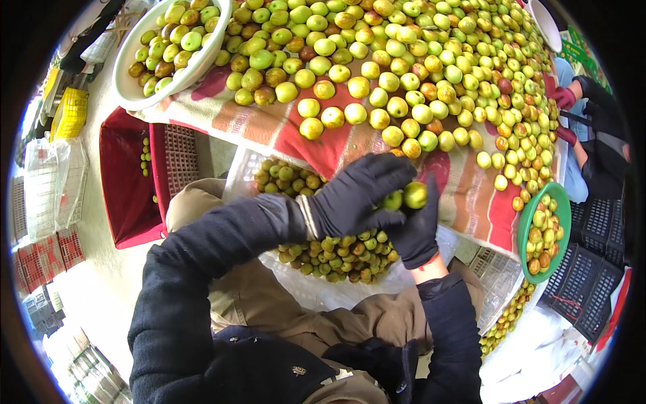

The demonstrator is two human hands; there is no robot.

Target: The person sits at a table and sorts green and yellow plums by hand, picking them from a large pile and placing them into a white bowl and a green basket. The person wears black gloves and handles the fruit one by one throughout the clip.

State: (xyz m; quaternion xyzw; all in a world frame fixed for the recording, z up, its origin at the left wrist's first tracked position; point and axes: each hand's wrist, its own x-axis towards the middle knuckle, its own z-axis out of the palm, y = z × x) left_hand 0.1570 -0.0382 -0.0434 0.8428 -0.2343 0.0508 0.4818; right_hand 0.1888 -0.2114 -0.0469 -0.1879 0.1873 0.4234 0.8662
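Note:
My left hand, in a black glove, reaches across over the front edge of the cloth-covered table. Its fingers and thumb are around a green jujube. Close against it, my black-gloved right hand cups a second, yellow-green jujube. Beneath both hands, a white plastic crate lined with clear film stands between my knees, with many jujubes in it. A broad heap of green, yellow and reddish jujubes covers much of the striped cloth.
At the left stand a white basin of jujubes and a red-lined crate holding a few. A green basin of jujubes sits at the table's right edge. Beyond it are black crates and another person's gloved hands.

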